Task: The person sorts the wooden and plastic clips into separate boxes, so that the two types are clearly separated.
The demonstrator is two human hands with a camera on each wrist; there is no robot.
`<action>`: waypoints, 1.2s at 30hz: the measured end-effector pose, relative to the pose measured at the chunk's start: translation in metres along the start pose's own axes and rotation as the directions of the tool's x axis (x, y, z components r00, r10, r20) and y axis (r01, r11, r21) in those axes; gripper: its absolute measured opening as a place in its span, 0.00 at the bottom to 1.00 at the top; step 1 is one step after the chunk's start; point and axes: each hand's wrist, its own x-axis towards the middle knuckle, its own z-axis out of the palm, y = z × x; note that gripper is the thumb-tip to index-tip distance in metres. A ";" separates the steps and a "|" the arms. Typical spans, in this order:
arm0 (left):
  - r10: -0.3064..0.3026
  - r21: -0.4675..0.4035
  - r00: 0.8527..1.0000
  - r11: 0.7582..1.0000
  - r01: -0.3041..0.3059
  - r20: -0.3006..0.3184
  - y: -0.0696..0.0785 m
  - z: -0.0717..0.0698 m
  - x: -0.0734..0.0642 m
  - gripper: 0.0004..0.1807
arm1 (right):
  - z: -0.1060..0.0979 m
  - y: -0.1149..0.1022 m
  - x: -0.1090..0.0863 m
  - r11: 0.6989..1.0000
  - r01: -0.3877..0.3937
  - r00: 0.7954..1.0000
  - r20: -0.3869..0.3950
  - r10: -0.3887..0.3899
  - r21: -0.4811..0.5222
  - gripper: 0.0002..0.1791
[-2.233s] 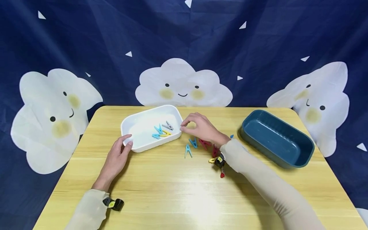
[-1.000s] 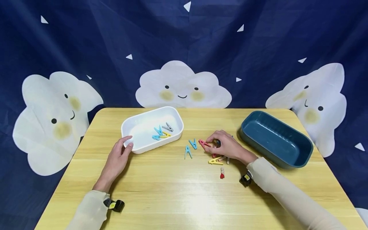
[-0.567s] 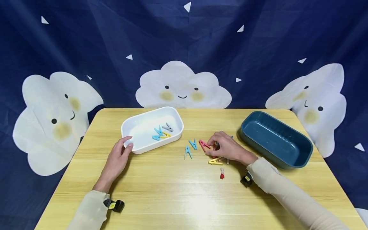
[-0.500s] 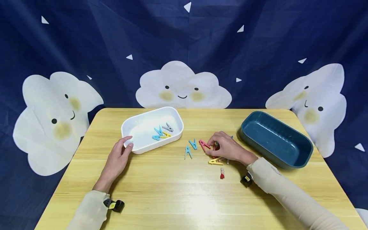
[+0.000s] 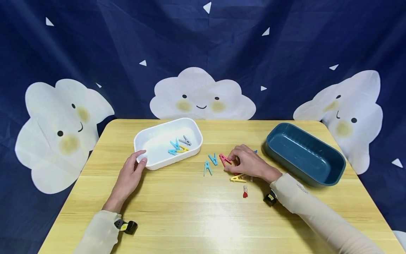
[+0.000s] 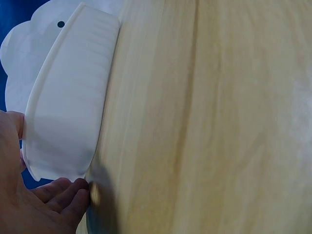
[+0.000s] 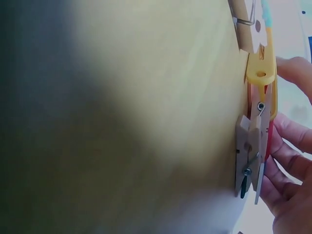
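My left hand (image 5: 130, 173) grips the near left corner of a white plastic basin (image 5: 166, 160), thumb and fingers at its rim and wall. Inside it lie two light blue clothespins (image 5: 174, 143), a yellow one (image 5: 183, 149) and a grey one (image 5: 185, 140). Over a small pile of clothespins, my right hand (image 5: 248, 163) pinches the legs of a pinkish-red clothespin (image 5: 223, 158) between thumb and index finger. Part of the pile is hidden under that hand. The right wrist view shows a wooden clothespin (image 7: 247, 146) and a yellow clothespin (image 7: 262, 66) beside the fingers.
Two blue clothespins, one light blue (image 5: 207, 168), lie between the basin and the pile. A wooden clothespin with a red heart (image 5: 245, 191) lies nearer. At the right stands a dark teal basin (image 5: 304, 173). A dark blue cloud-print cloth (image 5: 203, 42) hangs behind the wooden table (image 5: 177, 211).
My right hand has come back from beside the white basin to the pile, and lately shifted slightly left onto the pinkish-red clothespin. The left hand has stayed at the basin's corner.
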 end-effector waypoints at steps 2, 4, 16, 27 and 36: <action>0.005 -0.002 1.000 1.000 -0.005 -0.002 0.000 0.000 0.000 0.33 | 0.000 -0.002 0.001 1.000 -0.004 1.000 0.003 0.004 -0.013 0.19; 0.007 -0.004 1.000 1.000 -0.007 -0.004 0.000 -0.001 0.000 0.32 | 0.000 -0.004 0.002 0.999 -0.004 1.000 0.004 0.005 -0.035 0.20; -0.003 -0.001 1.000 1.000 0.003 0.003 -0.001 -0.001 0.000 0.33 | 0.005 -0.008 0.004 0.996 0.015 1.000 -0.010 -0.016 -0.092 0.19; 0.012 -0.004 1.000 1.000 -0.012 -0.005 -0.002 0.000 0.000 0.33 | -0.003 -0.011 0.006 0.999 -0.035 0.999 -0.031 0.036 0.016 0.16; 0.013 0.002 1.000 1.000 -0.013 -0.012 -0.002 0.001 0.000 0.32 | -0.015 -0.017 0.021 0.995 0.012 0.991 -0.132 0.000 0.095 0.17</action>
